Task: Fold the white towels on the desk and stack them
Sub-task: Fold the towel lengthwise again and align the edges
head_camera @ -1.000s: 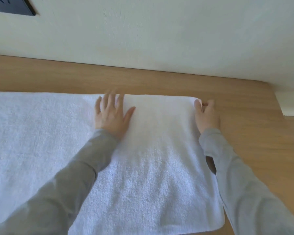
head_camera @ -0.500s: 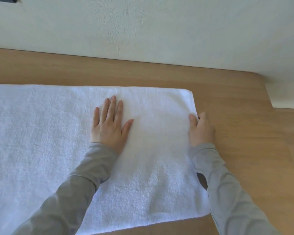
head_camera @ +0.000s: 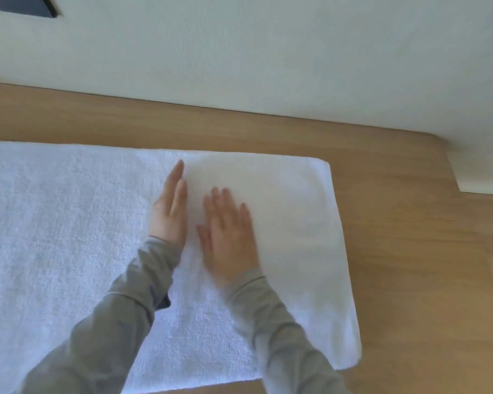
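Observation:
A white towel lies spread flat on the wooden desk, running off the left edge of the view; its right part looks doubled over, with a straight right edge. My left hand stands on its edge on the towel, fingers straight and together, pointing away from me. Just to its right, my right hand rests palm down on the towel with fingers straight; it is blurred by motion. Both arms wear grey sleeves. Neither hand grips the cloth.
A pale wall rises along the desk's far edge. A dark socket plate sits on the wall at top left. Bare wood shows right of the towel, and a white ledge juts in at the far right.
My right hand left the towel's right edge and slid left onto its middle, flat beside my left hand. My left hand turned from palm-down onto its edge.

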Motion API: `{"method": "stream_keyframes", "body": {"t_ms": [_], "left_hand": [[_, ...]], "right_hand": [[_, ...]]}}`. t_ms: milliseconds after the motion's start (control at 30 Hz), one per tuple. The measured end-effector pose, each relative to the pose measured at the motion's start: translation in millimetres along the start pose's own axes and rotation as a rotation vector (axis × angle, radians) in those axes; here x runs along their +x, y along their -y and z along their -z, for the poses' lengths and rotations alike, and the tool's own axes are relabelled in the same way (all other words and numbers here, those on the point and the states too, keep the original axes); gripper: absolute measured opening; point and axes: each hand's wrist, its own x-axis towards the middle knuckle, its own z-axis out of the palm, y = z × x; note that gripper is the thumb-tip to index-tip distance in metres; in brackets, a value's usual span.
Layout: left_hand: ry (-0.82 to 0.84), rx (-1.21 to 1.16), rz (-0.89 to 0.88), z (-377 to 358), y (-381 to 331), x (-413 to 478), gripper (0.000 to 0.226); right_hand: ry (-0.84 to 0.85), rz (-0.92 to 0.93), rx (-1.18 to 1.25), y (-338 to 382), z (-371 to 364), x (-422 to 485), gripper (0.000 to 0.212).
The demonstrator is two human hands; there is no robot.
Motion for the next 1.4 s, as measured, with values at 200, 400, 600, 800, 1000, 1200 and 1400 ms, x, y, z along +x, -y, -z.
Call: {"method": "stream_keyframes", "body": {"t_ms": [200,400,600,800,1000,1200,1400], "left_hand": [[0.076,0.776,-0.037,47.8,35.1,-4.2,0.061],[0.09,0.873,-0.056,46.8,38.3,-6.5,0.075],[0.082,0.873,-0.064,45.7,40.9,-6.5,0.071],[0.067,0.859,-0.073,46.3,42.5,-7.4,0.068],[0.081,0.888,-0.072,46.1,43.1,-8.0,0.07],[0.081,0.895,-0.067,44.5,43.6,-7.8,0.071],[0.067,0.868,-0.08,45.3,43.4,-8.5,0.072]], "right_hand": [[0.144,-0.015,-0.254,-67.9,5.4,-3.8,0.062],[0.152,-0.331,-0.241,-145.4,33.6,-5.1,0.06],[-0.012,0.001,-0.065,-49.6,10.8,46.4,0.058],[0.108,0.06,-0.122,-75.9,1.6,69.2,0.055],[0.139,-0.362,-0.037,-173.0,42.6,64.2,0.059],[-0.102,-0.388,-0.195,-100.5,36.9,12.9,0.064],[0.118,0.099,-0.178,12.7,-18.7,-66.6,0.063]]}}
